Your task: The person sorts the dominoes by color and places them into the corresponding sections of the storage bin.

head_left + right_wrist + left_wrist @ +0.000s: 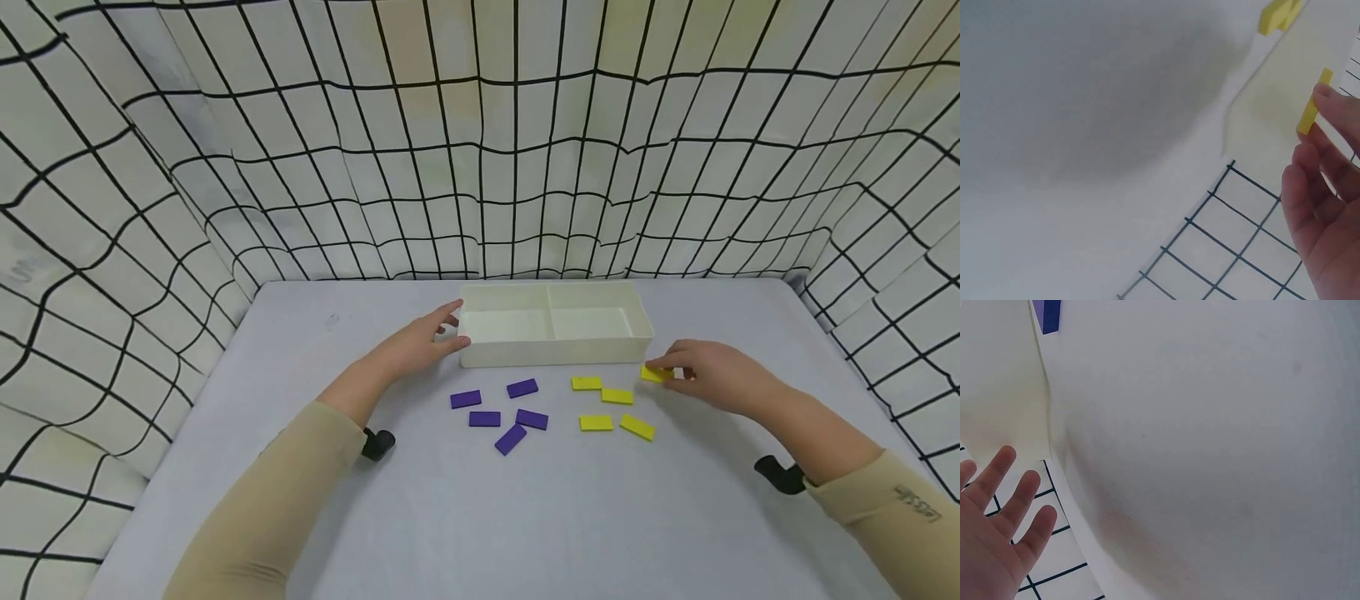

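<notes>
At the far part of the table stands a white two-compartment box point(557, 352), with nothing seen inside it. My left hand point(420, 340) is at the box's left end, thumb near its front corner and fingers extended; the left wrist view shows the fingers point(1019, 497) spread. Beside the box's front right corner, my right hand point(716, 375) pinches a flat yellow block point(1314, 103) between thumb and fingers. Several more yellow blocks point(596, 423) lie in front of the box's right part. Several purple blocks point(484, 419) lie loosely grouped in front of its left part.
The white tabletop point(480, 517) extends toward the front. White walls with a black grid point(513, 175) enclose it at the back and sides. A black wrist camera point(378, 444) hangs by the left sleeve, another black camera point(780, 475) by the right sleeve.
</notes>
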### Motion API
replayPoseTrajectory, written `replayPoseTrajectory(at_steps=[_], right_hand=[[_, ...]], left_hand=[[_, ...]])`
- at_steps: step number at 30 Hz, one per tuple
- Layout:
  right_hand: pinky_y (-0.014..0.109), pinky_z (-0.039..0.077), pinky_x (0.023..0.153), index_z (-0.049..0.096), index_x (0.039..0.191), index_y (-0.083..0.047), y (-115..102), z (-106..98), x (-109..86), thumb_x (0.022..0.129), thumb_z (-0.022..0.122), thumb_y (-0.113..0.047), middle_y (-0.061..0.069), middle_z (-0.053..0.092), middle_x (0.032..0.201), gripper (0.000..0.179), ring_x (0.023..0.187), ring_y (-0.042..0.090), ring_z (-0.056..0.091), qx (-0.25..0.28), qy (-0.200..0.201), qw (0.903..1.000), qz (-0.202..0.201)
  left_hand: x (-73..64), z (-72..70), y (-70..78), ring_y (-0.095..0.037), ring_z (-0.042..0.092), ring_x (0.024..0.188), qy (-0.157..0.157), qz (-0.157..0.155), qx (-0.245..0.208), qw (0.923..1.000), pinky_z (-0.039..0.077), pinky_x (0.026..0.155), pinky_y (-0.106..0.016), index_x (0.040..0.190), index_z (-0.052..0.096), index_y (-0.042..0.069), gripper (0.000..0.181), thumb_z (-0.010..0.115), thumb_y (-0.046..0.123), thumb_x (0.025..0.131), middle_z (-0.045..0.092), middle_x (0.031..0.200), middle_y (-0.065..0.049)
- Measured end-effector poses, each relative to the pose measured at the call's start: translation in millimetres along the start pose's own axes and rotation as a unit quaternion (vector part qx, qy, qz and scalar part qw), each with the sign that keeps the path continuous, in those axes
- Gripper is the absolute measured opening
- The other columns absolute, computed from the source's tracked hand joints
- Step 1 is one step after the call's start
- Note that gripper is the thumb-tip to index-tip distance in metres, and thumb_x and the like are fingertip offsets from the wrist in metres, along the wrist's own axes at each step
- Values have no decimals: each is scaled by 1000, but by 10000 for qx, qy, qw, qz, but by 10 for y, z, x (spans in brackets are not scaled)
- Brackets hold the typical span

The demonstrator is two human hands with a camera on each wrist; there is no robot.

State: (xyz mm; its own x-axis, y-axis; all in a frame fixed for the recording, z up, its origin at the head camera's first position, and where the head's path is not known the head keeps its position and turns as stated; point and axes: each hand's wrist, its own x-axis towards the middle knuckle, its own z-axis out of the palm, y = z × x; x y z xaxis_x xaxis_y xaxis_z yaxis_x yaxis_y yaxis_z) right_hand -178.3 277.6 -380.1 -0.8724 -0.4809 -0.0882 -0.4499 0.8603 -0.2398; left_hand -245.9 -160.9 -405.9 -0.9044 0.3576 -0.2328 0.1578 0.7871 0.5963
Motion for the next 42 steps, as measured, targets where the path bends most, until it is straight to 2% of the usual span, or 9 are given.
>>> replayPoseTrajectory(at_steps=[8, 16, 22, 28, 33, 42], right_hand=[[28, 47, 62, 73, 121, -20, -56, -193, 77, 87, 77, -13, -7, 65, 101, 35, 77, 12, 52, 46, -13, 9999, -129], [29, 47, 64, 72, 123, -22, -147, -259, 248, 88, 76, -14, -5, 64, 105, 36, 79, 14, 53, -2, -15, 9998, -185], [29, 47, 64, 73, 121, -21, -229, -265, 368, 89, 75, -14, -6, 63, 104, 33, 79, 14, 53, 48, 56, 9992, -396], [29, 48, 66, 72, 122, -21, -328, -284, 497, 89, 76, -15, -5, 64, 105, 34, 81, 14, 54, 74, 66, 9985, -536], [29, 50, 70, 72, 123, -21, -370, -294, 626, 89, 75, -15, -4, 65, 108, 34, 84, 16, 56, 92, 81, 9983, -564], [29, 50, 71, 72, 123, -21, -485, -343, 849, 91, 74, -17, -5, 65, 105, 33, 86, 16, 57, 40, 35, 9972, -741]], left_hand=[[-9, 5, -4, -30, 40, 138, -72, -66, -220, 9997, 32, 112, -56, 160, 9, 33, 79, 55, 50, 99, 40, 153, -6], [-11, 18, -14, -31, 44, 134, -190, -170, -540, 9982, 36, 109, -56, 160, 5, 36, 78, 53, 49, 100, 35, 156, -6], [-36, 31, -4, -38, 36, 140, -353, -95, -809, 9961, 30, 113, -58, 159, 1, 35, 76, 49, 46, 102, 28, 160, -10], [-54, 31, -13, -39, 33, 142, -356, -41, -873, 9955, 26, 114, -59, 159, 0, 35, 74, 47, 44, 103, 27, 160, -10], [-76, 7, 5, -38, 29, 145, -398, -51, -923, 9949, 21, 116, -59, 159, 0, 35, 72, 46, 44, 104, 27, 160, -9], [-28, 10, -14, -31, 11, 151, -417, -90, -937, 9947, 12, 118, -59, 159, 0, 37, 69, 42, 40, 105, 27, 161, -7]])
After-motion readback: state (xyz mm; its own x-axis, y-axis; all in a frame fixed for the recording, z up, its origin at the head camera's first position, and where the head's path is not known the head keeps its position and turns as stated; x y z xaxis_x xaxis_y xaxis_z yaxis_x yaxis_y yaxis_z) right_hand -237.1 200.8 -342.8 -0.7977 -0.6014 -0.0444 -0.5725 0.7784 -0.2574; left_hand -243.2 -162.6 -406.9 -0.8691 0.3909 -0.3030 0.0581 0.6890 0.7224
